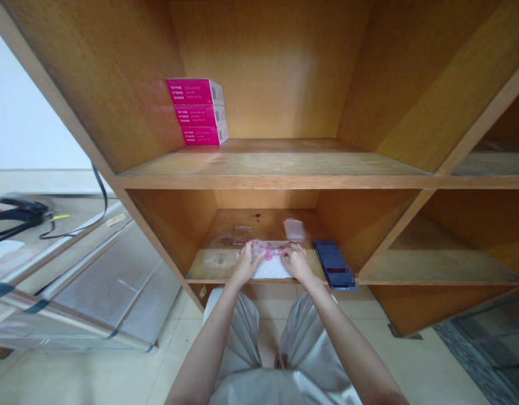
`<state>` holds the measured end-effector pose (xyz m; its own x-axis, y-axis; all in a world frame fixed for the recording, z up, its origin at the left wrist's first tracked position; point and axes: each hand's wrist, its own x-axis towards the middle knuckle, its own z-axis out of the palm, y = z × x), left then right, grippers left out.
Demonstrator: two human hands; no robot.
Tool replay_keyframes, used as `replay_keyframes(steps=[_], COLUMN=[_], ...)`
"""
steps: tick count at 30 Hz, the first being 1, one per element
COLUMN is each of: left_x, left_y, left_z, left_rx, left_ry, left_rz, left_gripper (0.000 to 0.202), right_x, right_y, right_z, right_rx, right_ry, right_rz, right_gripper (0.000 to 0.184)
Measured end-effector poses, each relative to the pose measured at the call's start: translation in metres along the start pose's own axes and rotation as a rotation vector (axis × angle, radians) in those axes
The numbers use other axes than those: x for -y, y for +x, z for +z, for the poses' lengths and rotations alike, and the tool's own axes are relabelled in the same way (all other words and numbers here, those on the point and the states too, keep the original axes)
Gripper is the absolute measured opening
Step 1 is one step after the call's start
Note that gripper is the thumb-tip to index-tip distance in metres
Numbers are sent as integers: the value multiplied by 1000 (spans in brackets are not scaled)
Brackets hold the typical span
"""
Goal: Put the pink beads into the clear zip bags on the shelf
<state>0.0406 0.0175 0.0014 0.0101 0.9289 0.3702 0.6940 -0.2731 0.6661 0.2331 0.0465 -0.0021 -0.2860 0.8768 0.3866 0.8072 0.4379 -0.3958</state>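
Observation:
A white sheet of paper (271, 270) lies on the lower shelf with a cluster of small, round, pink pieces (270, 252) on it; they are too small to name surely. My left hand (246, 263) is at the left side of the sheet, thumb and fingers closed on a small clear plastic bag (258, 247) beside the pink pieces. From the right, my right hand (296, 262) reaches over the sheet. Its fingertips are pinched together at the right end of the cluster, and what is between them cannot be made out.
Behind my hands lie a small clear bag with pink pieces (242, 235) and a stack of clear bags (294, 230). A dark phone (334, 264) overhangs the shelf edge at right. Three pink boxes (199, 116) are stacked above. A metal-framed rack (94, 281) stands left.

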Motion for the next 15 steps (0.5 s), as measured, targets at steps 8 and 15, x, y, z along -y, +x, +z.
replay_keyframes(steps=[8, 15], left_x=[-1, 1], left_y=[0, 0], left_z=[-2, 1], left_rx=[13, 1], left_ry=[-2, 4], left_rz=[-2, -23], left_gripper=[48, 48], right_x=[4, 12], right_y=[1, 10], right_z=[-6, -15], right_rx=[85, -3], right_ry=[-33, 153], right_rz=[-22, -4], right_gripper=[13, 9])
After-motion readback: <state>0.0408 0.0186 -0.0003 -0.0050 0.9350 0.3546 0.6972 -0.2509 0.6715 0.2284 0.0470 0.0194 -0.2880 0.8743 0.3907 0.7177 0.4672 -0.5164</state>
